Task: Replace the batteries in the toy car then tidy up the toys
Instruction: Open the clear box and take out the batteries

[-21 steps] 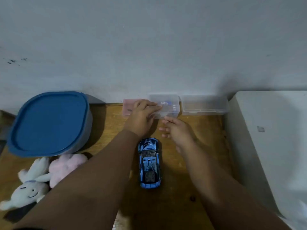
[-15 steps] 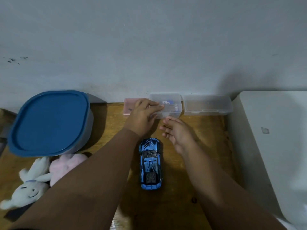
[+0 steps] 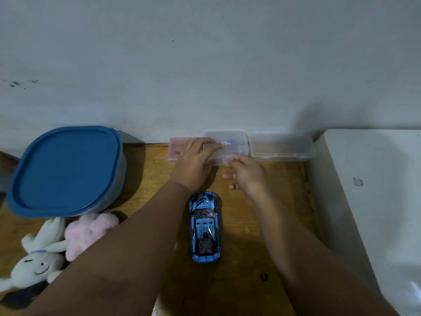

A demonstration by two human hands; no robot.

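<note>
The blue toy car (image 3: 205,226) stands on its wheels in the middle of the wooden table (image 3: 239,281), nose toward the wall. Behind it a small clear battery box (image 3: 237,142) sits against the wall with small items inside. My left hand (image 3: 193,163) rests on the box's lid with its fingers laid flat across it. My right hand (image 3: 245,174) reaches in from the right; its top fingertip touches the box's front edge and the other fingers are spread loosely. White (image 3: 36,263) and pink (image 3: 88,233) plush toys lie at the left.
A large tub with a blue lid (image 3: 66,169) stands at the left, above the plush toys. A pink flat box (image 3: 175,149) and an empty clear box (image 3: 282,147) flank the battery box along the wall. A white appliance (image 3: 369,201) borders the table's right side.
My right hand has moved forward from just behind the car until its fingertip meets the battery box's front edge. My left hand stays on the lid.
</note>
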